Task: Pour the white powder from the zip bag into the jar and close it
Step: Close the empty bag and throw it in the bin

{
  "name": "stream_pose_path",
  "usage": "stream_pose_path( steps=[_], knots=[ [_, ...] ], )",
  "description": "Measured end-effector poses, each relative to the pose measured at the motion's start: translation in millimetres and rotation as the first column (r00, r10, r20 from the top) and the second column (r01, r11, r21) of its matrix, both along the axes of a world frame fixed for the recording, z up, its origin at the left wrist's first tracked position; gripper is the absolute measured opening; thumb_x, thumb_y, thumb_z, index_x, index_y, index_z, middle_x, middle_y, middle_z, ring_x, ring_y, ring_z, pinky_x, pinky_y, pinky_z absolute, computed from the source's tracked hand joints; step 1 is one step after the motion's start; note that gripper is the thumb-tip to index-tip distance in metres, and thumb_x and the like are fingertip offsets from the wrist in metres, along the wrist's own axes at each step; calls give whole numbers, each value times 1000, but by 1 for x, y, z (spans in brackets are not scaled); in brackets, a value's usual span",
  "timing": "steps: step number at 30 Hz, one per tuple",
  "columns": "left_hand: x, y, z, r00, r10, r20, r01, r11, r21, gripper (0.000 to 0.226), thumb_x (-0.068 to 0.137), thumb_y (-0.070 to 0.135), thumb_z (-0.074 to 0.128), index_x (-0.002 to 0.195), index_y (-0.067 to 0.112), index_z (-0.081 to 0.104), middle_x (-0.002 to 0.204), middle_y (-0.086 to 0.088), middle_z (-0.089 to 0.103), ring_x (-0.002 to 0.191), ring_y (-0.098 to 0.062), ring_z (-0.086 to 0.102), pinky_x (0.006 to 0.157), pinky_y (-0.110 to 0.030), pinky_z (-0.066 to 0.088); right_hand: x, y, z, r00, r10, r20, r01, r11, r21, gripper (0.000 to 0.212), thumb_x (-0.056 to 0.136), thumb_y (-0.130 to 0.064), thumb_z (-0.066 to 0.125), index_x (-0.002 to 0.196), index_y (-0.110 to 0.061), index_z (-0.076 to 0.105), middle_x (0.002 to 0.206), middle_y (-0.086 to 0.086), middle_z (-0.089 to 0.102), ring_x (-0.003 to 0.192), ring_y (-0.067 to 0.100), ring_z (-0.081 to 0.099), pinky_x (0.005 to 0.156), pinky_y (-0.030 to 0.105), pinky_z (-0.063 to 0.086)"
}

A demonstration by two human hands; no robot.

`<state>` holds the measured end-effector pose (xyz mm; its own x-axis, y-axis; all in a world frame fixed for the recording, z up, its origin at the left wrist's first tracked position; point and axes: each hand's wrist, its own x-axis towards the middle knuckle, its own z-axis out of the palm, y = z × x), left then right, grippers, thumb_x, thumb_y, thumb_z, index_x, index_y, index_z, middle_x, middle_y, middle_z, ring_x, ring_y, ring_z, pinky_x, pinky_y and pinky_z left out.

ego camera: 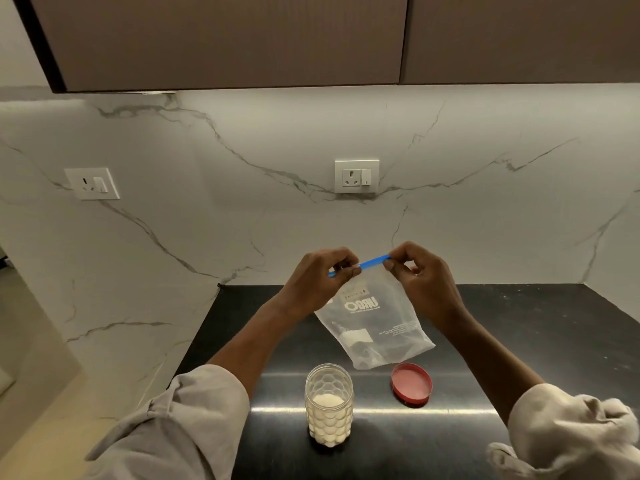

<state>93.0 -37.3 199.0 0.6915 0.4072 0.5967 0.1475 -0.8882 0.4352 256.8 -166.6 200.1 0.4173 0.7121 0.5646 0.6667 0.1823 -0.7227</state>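
Now, largest to smallest:
Counter (519, 341): dark, glossy; it carries the jar and lid within my reach.
Zip bag (374, 327): held up above the counter, looking nearly emptied, so I can likely press its blue seal (374, 262) closed.
Jar (329, 405): upright, uncapped, partly filled with white powder (327, 400).
Left hand (322, 275): fingers curled, pinching the seal's left end.
Right hand (420, 271): fingers pinching the right end.
Red lid (412, 383): lying just right of the jar, awaiting use.

Dim warm under-cabinet light; glare streaks the counter (519, 341); edges bend
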Motion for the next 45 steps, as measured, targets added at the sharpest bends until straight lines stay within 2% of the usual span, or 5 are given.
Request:
stream_pose_path(
  steps=[6,16,25,38,45],
  knots=[
    [-22,17,-9,996,77,-44,-76,997,28,14,94,25,68,101,13,70,94,-1,72,83,-13,61,71,-8,38,22,-10,2,997,-61,-49,63,997,40,12,89,-14,68,81,-22,65,82,0,67,45,10,46,45,18,40],
    [-37,30,-14,994,98,-53,-91,988,125,13,92,24,68,99,13,70,90,-1,72,80,-12,63,75,-23,50,39,-19,-2,988,-66,-140,75,996,58,1,90,-8,66,89,-8,67,86,9,69,85,28,66,76,43,56],
    [-41,9,-15,994,39,105,46,706,-706,53,77,59,64,118,28,53,114,0,69,100,-11,69,81,-26,57,28,-15,22,930,134,-343,-66,977,201,9,99,-6,50,98,-5,59,80,16,69,59,37,67,51,39,58],
    [-49,-12,-53,996,-2,87,71,610,-790,21,97,17,59,108,2,70,108,-17,70,104,-36,66,88,-50,57,29,-12,-20,767,201,-609,-328,939,-103,49,84,-47,66,119,-13,56,107,14,72,94,32,72,74,48,60],
    [-59,-6,-61,995,52,91,52,504,-862,25,101,18,54,123,14,63,113,-10,72,105,-31,69,85,-40,61,17,-16,-44,745,280,-605,-475,860,-185,27,93,-13,62,114,-28,67,107,12,73,100,30,70,72,39,60]
  ],
)
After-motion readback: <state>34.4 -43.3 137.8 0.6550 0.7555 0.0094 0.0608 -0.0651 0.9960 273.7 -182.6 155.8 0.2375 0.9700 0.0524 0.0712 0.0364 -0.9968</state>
